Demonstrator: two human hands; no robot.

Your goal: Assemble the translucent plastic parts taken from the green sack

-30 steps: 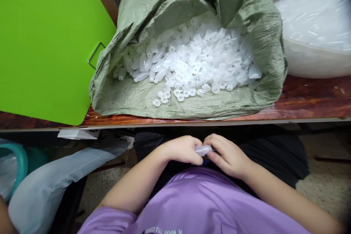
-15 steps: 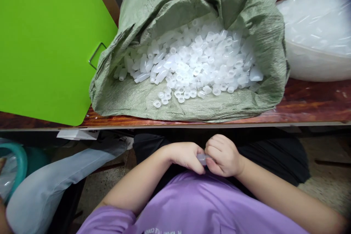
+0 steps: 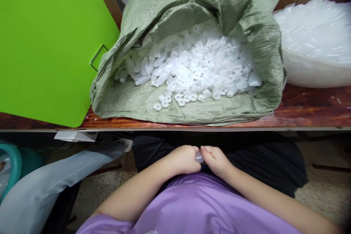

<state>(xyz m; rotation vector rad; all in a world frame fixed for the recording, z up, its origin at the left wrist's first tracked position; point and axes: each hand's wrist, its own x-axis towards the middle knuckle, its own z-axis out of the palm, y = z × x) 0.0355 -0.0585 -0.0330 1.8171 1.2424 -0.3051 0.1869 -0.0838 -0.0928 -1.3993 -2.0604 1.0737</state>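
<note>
A small translucent plastic piece (image 3: 199, 157) shows between my two hands, low in front of my body and below the table edge. My left hand (image 3: 184, 159) is closed around it, so only one end sticks out towards the right. My right hand (image 3: 217, 161) is closed too, thumb and fingers pinched together right at that end. What its fingertips grip is too small to make out. Above, on the table, an open green woven sack (image 3: 131, 102) spills many whitish translucent plastic pieces (image 3: 192, 71), short and tube-like, within its mouth.
To the right of the sack stands a clear bowl (image 3: 318, 69) heaped with similar pieces. A bright green board (image 3: 49, 51) with a wire handle is at the left on the reddish wooden table (image 3: 315, 106). At lower left are another person's leg (image 3: 55, 175) and a teal tub (image 3: 18, 164).
My right hand has turned and shifted left, its fist now a pinch near the piece's end. My left hand has rolled over, its fingers curled closer round the piece. The view has shifted slightly.
</note>
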